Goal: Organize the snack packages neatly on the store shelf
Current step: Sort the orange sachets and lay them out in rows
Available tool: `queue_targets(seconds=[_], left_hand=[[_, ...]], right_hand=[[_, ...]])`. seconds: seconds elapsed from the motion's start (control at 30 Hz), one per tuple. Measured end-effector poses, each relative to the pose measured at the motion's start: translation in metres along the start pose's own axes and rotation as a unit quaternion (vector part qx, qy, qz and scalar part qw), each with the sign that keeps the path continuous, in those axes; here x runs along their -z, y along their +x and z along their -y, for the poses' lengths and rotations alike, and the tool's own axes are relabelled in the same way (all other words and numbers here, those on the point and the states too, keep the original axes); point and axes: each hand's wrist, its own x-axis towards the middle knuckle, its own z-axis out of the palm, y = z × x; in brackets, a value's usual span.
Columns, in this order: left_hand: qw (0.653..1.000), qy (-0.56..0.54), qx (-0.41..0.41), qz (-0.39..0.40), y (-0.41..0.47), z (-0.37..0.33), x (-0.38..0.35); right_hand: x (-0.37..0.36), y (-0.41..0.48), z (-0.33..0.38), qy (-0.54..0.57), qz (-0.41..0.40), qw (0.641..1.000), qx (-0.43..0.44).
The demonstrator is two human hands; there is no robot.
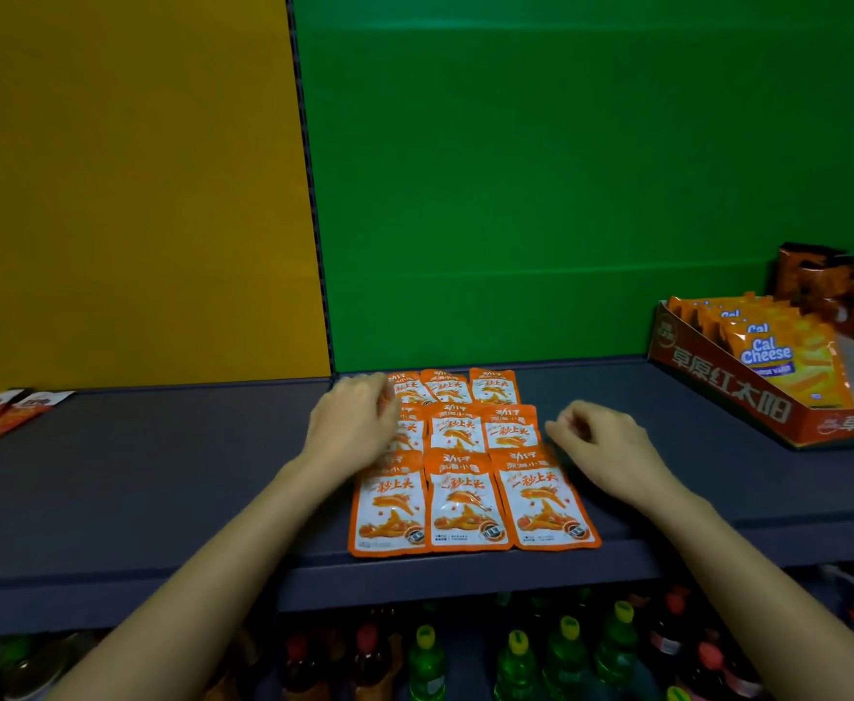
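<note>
Several orange-and-white snack packages lie flat in a tidy three-column grid on the dark grey shelf, from the front edge back to the green wall. My left hand rests on the left column of packages, fingers curled over the back-left ones. My right hand hovers just right of the grid, fingers loosely bent near the edge of the middle-right package, holding nothing.
A red cardboard display box of Cal Cheese wafer packs stands at the right, with dark orange bags behind it. More orange packages lie at the far left. Bottled drinks fill the shelf below.
</note>
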Motion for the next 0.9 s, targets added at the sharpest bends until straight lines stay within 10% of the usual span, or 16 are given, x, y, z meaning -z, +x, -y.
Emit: queue_targets(seconds=[0.33,0.9], left_hand=[[0.976,-0.158,0.111,0.096,0.071,0.034,-0.042],[0.972,-0.155,0.045,0.171,0.101,0.051,-0.069]], right_hand=[[-0.021,0.096,-0.001,0.144,0.076,0.987,0.009],[-0.057,0.154,-0.003,0.079,0.216,0.967,0.108]])
